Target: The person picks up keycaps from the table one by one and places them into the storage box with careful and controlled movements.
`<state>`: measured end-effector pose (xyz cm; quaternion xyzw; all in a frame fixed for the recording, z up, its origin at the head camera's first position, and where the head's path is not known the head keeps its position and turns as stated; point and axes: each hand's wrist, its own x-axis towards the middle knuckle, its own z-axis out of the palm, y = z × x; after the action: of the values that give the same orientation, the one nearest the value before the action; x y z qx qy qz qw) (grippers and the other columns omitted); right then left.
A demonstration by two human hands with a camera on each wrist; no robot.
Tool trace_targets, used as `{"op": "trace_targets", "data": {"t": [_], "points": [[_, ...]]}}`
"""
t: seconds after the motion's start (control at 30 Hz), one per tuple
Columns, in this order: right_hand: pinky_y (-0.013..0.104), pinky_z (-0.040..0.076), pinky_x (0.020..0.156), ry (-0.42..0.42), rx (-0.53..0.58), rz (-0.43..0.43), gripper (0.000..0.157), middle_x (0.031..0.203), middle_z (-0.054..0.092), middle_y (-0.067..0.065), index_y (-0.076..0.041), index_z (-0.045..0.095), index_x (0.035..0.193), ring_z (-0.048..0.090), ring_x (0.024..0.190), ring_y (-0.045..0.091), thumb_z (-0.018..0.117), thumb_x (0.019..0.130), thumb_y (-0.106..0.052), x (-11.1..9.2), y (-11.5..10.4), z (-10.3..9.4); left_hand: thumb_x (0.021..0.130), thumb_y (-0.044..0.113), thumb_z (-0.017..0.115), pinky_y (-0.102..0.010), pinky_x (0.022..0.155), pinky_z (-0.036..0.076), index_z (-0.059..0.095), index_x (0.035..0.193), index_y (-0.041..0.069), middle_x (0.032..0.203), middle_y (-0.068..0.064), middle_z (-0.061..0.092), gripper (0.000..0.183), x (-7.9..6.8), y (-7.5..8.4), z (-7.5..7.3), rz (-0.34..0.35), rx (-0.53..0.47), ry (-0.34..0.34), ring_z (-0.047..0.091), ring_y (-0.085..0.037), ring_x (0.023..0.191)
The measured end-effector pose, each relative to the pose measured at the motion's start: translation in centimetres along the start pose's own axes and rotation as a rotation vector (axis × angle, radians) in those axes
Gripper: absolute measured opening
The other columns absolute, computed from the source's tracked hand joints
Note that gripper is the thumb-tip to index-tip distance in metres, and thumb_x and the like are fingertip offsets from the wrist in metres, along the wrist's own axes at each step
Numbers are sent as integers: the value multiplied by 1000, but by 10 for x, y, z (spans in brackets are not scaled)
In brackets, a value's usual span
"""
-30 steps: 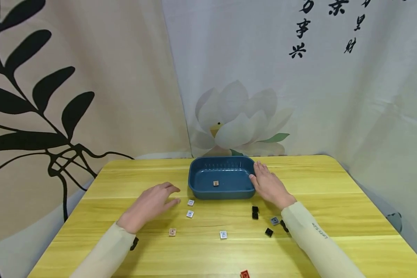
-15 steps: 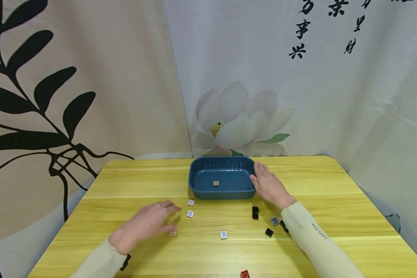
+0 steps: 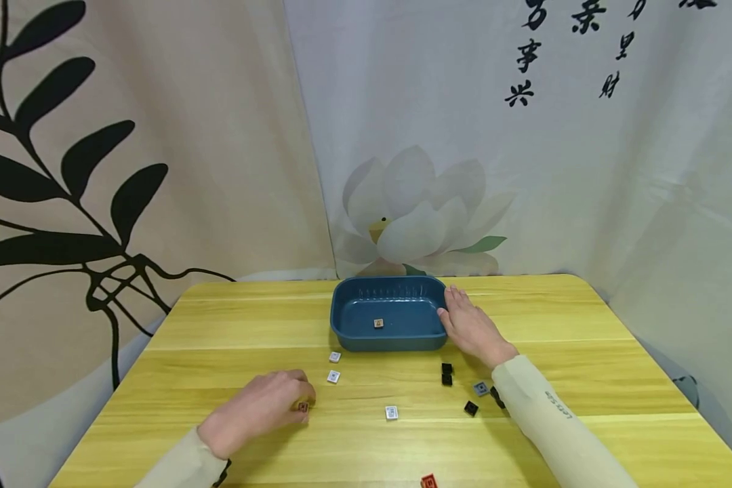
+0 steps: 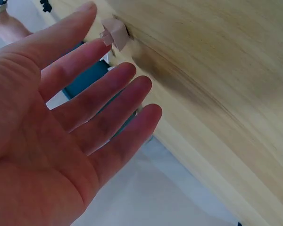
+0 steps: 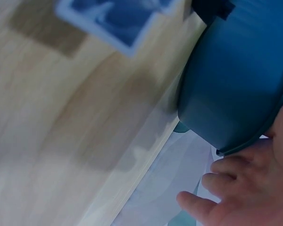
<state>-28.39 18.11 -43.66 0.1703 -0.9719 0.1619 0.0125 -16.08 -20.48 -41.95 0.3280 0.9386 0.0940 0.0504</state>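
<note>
My left hand (image 3: pixel 262 410) is low over the left of the table, a small reddish-brown square brick (image 3: pixel 303 407) between its thumb and forefinger. In the left wrist view the brick (image 4: pixel 114 34) is at the forefinger's tip. The thumb's tip shows apart from it, and the other fingers are spread and nearly straight. My right hand (image 3: pixel 474 329) rests with extended fingers against the right side of a blue rectangular basin (image 3: pixel 390 343). One small tan brick (image 3: pixel 379 324) lies inside the basin. In the right wrist view the fingers (image 5: pixel 231 176) are beside its rim.
Two white bricks (image 3: pixel 333 376) lie left of the basin's front, another white brick (image 3: pixel 392 413) nearer. Several black bricks (image 3: pixel 447 374) and a grey-blue brick (image 3: pixel 480 388) lie by the right forearm. A red brick (image 3: pixel 429 481) is at the front. A printed curtain hangs behind.
My left hand has come down and toward me, from near the basin's front left corner to the reddish-brown brick, its fingers closing in around it. The right hand stays at the basin.
</note>
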Motion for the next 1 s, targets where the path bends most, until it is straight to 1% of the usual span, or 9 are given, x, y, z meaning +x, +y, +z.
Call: {"op": "trace_targets", "data": {"t": [0.13, 0.27, 0.4, 0.5, 0.67, 0.77, 0.8, 0.9, 1.0], "points": [[60, 25, 120, 5, 4, -6, 60, 165, 20, 32, 16, 24, 156, 19, 153, 48, 36, 113, -25, 0, 0, 0, 82, 19, 87, -31, 67, 55, 80, 98, 15, 94, 4, 67, 18, 0, 0, 2, 2, 5, -2, 62, -8, 79], [59, 24, 121, 9, -2, -20, 60, 165, 21, 33, 17, 25, 155, 20, 153, 48, 35, 113, -24, 0, 0, 0, 82, 13, 86, -27, 65, 53, 79, 94, 14, 89, 4, 65, 14, 0, -1, 3, 29, 1, 10, 58, -5, 74], [58, 23, 122, 12, -4, -24, 59, 164, 20, 33, 18, 25, 155, 20, 153, 48, 36, 113, -23, 1, 0, 0, 84, 5, 83, -23, 62, 50, 77, 87, 13, 84, 5, 62, 10, 3, -3, 4, 59, -11, 29, 51, -2, 69], [58, 23, 121, 13, -1, -21, 59, 165, 20, 33, 17, 25, 155, 20, 153, 48, 37, 113, -22, 2, 0, -1, 86, 0, 79, -21, 59, 46, 73, 81, 14, 79, 6, 57, 16, 5, -3, 5, 67, -19, 35, 46, -2, 67], [58, 24, 121, 10, 2, -22, 59, 164, 21, 33, 17, 25, 155, 20, 152, 48, 37, 113, -22, 2, -2, -2, 88, -5, 74, -20, 57, 43, 70, 78, 13, 76, 8, 54, 21, 9, -3, 2, 57, -18, 52, 42, -3, 65], [58, 24, 121, 9, -2, -18, 59, 164, 22, 33, 17, 25, 155, 21, 152, 48, 36, 113, -22, 2, -1, -2, 90, -5, 74, -19, 58, 46, 72, 83, 11, 80, 7, 58, 17, 14, -1, -2, 54, 0, 91, 46, -3, 67], [58, 24, 121, 10, -3, -19, 59, 164, 22, 33, 17, 25, 155, 21, 152, 48, 36, 113, -22, 2, -1, -2, 90, -4, 74, -19, 59, 48, 74, 86, 10, 82, 5, 59, 14, 16, 0, -4, 50, 9, 106, 49, -3, 68], [58, 24, 121, 10, -7, -18, 59, 164, 22, 34, 18, 26, 155, 22, 152, 48, 37, 113, -22, 1, -1, -2, 91, -3, 75, -22, 65, 55, 76, 96, 5, 92, -1, 66, 10, 22, 3, -9, 53, 36, 165, 62, -9, 76], [57, 23, 122, 5, -3, -16, 58, 164, 22, 34, 18, 26, 155, 21, 152, 48, 37, 113, -21, 1, -1, -2, 90, -3, 76, -24, 71, 58, 77, 102, 3, 100, -5, 68, 13, 30, 5, -14, 59, 59, 229, 69, -16, 85]]}}
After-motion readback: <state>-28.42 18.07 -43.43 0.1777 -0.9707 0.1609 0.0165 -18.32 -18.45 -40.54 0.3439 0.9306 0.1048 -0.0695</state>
